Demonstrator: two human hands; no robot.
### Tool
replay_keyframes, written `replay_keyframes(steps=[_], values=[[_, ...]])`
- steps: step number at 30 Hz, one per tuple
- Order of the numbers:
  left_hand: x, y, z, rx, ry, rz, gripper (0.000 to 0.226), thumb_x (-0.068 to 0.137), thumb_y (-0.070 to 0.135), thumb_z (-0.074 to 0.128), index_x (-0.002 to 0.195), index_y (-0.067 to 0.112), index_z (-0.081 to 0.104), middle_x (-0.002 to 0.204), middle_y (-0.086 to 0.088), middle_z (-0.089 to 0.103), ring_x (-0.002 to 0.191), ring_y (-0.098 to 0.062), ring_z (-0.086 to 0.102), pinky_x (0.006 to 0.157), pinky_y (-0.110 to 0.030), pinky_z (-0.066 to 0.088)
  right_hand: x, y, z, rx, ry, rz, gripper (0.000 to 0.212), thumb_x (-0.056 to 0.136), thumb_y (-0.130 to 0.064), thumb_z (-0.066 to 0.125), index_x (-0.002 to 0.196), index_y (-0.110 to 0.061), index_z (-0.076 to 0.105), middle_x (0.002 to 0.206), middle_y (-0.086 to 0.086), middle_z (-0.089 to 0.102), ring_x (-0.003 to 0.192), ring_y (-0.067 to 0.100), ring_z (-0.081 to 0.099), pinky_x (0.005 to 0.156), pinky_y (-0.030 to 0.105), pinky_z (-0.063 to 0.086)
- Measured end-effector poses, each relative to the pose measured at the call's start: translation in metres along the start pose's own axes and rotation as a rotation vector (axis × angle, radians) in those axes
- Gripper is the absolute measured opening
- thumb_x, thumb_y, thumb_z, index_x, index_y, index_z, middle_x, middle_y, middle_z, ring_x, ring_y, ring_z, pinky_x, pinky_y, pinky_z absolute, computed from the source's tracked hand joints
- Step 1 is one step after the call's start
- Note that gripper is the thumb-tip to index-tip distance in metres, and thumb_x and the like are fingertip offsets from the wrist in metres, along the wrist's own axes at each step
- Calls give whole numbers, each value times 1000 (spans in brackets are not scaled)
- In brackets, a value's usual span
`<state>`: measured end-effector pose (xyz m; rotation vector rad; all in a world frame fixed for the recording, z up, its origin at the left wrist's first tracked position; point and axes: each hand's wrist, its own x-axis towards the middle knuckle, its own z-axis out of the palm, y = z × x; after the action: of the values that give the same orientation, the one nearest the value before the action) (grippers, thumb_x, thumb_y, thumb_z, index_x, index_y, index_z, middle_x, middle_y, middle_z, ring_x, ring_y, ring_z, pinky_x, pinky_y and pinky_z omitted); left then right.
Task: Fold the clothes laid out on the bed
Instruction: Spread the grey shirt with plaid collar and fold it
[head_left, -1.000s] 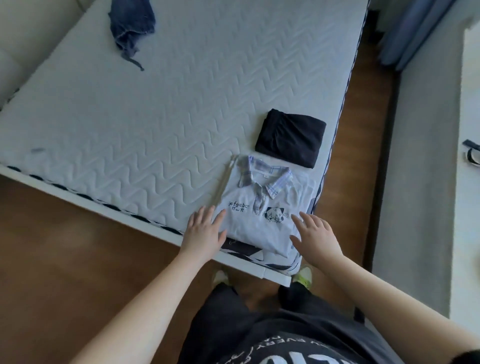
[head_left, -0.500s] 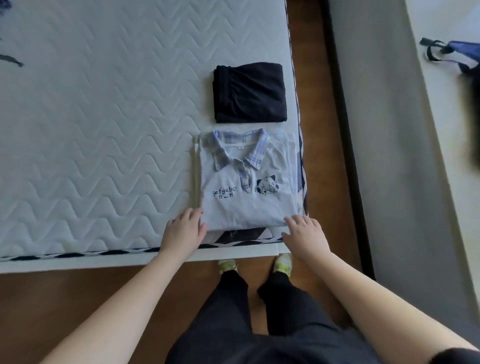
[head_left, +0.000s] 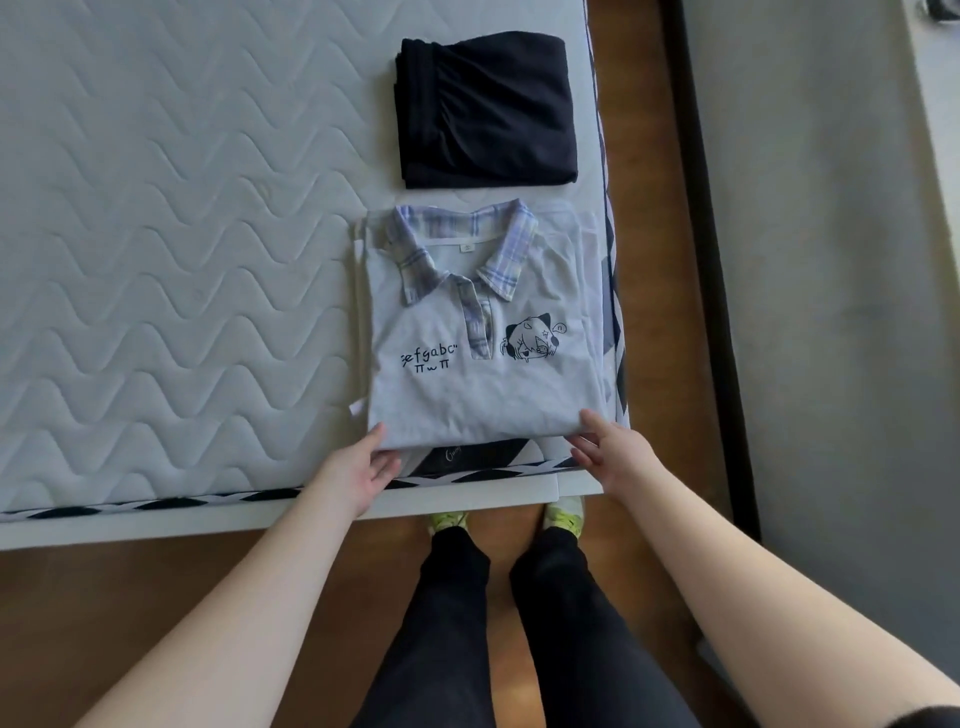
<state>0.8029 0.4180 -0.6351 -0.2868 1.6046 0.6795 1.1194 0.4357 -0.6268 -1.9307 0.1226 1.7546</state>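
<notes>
A: Where is the polo shirt (head_left: 483, 332) placed relative to the hands?

B: It is laid folded at the near right corner of the mattress (head_left: 171, 270), collar pointed away, hem edge turned toward the person. It is found straight ahead of both hands, just beyond the fingertips.

A: Long axis?

B: It is run near-to-far, roughly in line with the person's forward direction. The near short edge is the one that is met by both hands.

A: Left hand (head_left: 358, 470)?

B: It is held at the near left corner of the shirt, palm turned inward, fingers mostly straight and slid at or under the fold edge. Whether cloth is actually pinched cannot be told.

A: Right hand (head_left: 613, 454)?

B: Same on the near right corner: fingers are extended, tips are tucked at the edge, thumb is rested on top of the cloth. A firm hold is not shown.

A: Which hand is nearer?

B: Neither, really; the two are spaced evenly, one per corner, so a two-handed lift or slide is judged likely.

A: Anything in the way?

B: The black folded garment (head_left: 485, 109) is set just beyond the collar, near it but not touching. A push forward would be blocked by it, it is judged.
</notes>
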Motion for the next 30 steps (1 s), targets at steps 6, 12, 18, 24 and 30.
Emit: replay_keyframes(steps=[6,12,18,24,30], values=[[-8,27,2,28,-135,-55,7,92,16,63,87,12,61,62,-3,63,57,-11,60,52,-24,57,-4,-24,4,-81,-84,-218,14,92,-19,64,100,-7,63,90,5,73,78,15,72,68,25,56],[-8,53,21,193,-171,365,11,98,11,52,99,14,63,92,-4,68,82,-13,64,78,-24,52,-4,-47,14,-389,-30,-477,42,78,-44,60,89,-4,58,80,2,54,78,16,47,77,34,38],[6,23,24,244,-22,309,16,97,6,52,113,6,54,104,-10,64,87,-17,64,59,-24,57,19,-11,0,-461,24,-378,28,93,-31,53,95,-3,59,95,5,67,80,14,71,77,37,60],[15,-7,0,294,114,185,24,95,12,62,117,7,52,95,-8,64,71,-19,65,48,-21,55,30,23,-18,-510,125,-273,26,97,-25,56,100,0,63,81,6,75,70,19,74,67,35,60],[15,-3,-5,676,247,201,33,95,40,60,102,8,58,76,-7,61,61,-20,58,53,-31,52,30,15,-10,-625,223,-192,29,96,-31,55,87,-5,62,81,11,73,64,22,71,71,40,60]])
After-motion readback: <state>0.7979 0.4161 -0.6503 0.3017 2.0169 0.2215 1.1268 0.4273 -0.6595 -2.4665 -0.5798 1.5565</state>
